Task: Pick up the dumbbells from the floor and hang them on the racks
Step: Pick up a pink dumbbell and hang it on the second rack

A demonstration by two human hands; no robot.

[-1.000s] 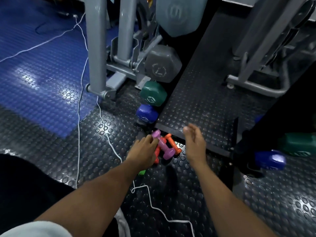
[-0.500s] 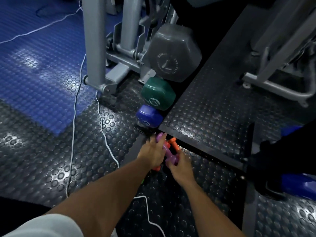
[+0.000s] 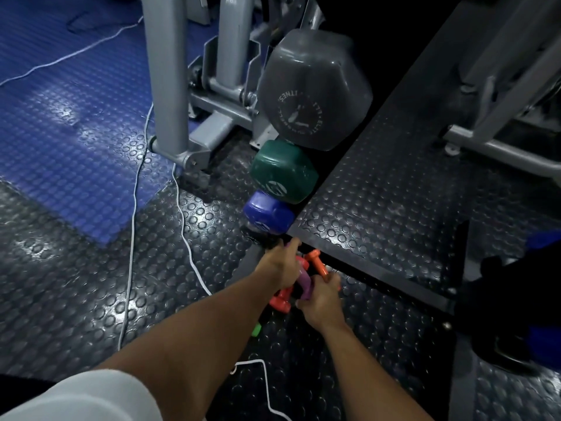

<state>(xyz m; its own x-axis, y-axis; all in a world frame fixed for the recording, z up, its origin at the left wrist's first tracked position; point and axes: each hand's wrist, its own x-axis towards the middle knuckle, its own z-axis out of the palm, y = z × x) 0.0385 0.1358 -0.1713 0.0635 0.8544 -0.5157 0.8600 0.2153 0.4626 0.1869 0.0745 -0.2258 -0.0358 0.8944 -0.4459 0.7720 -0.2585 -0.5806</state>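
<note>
Right now both hands are down in the small pile at lower centre of the frame: the left hand [image 3: 280,267] has its fingers curled over the upper end of the purple dumbbell [image 3: 304,279], while the right hand [image 3: 321,296] closes round its lower end, with an orange dumbbell [image 3: 318,262] lying just beyond its fingers. Whether the right hand also grips that orange one cannot be told, since its fingers hide the contact. A red-orange dumbbell [image 3: 280,300] lies under and between the wrists, and a green end [image 3: 256,329] peeks out beside the left forearm. All of these are on the studded floor [image 3: 76,284], close against the edge of the raised black platform [image 3: 394,189]. To lift well, I would settle each grip on a handle rather than a head, separate the crossed pieces before raising them, and take one per hand so nothing rolls away. Above the pile, toward upper centre, the blue dumbbell [image 3: 268,212], green dumbbell [image 3: 282,173] and grey dumbbell [image 3: 312,89] already sit stacked on the rack [image 3: 224,95]. The white cable [image 3: 185,238] running past the left arm could snag, so the lift should go straight up and clear of it.
</note>
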